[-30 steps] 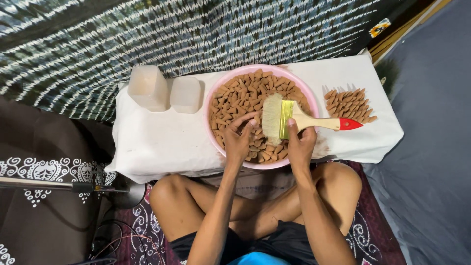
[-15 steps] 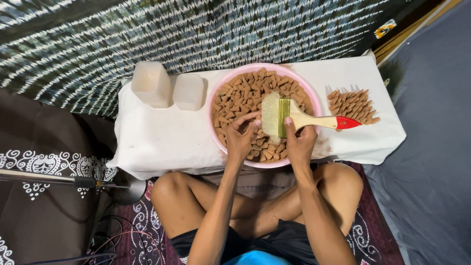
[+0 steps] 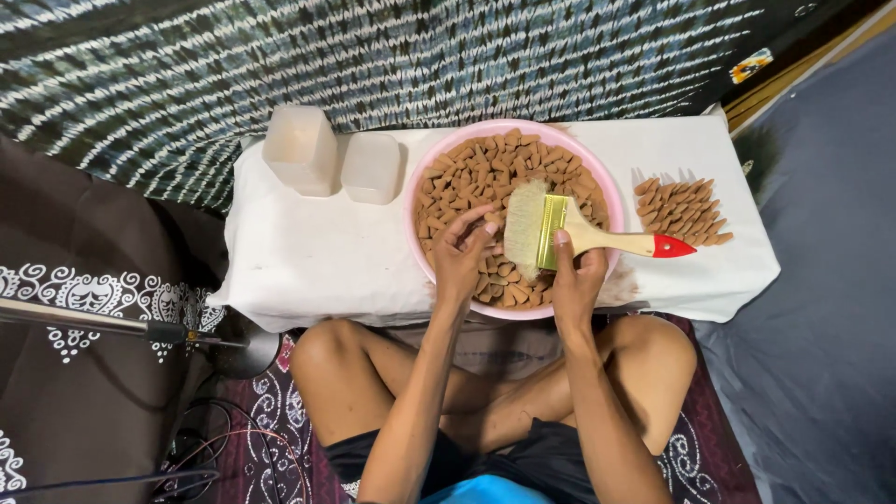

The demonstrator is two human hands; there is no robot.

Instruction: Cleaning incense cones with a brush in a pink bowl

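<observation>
Left hand (image 3: 459, 257) fingers curled down onto the brown cones (image 3: 467, 173) in the pink basin (image 3: 415, 177) on the worktop (image 3: 317, 247); grip state can't tell. Right hand (image 3: 576, 280) grip is clamped on the brush (image 3: 569, 229), which lies across the basin.

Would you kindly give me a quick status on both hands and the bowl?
Left hand in the pink bowl, fingers among brown cones. Right hand touching the brush lying across the bowl. Nothing blocking.
</observation>
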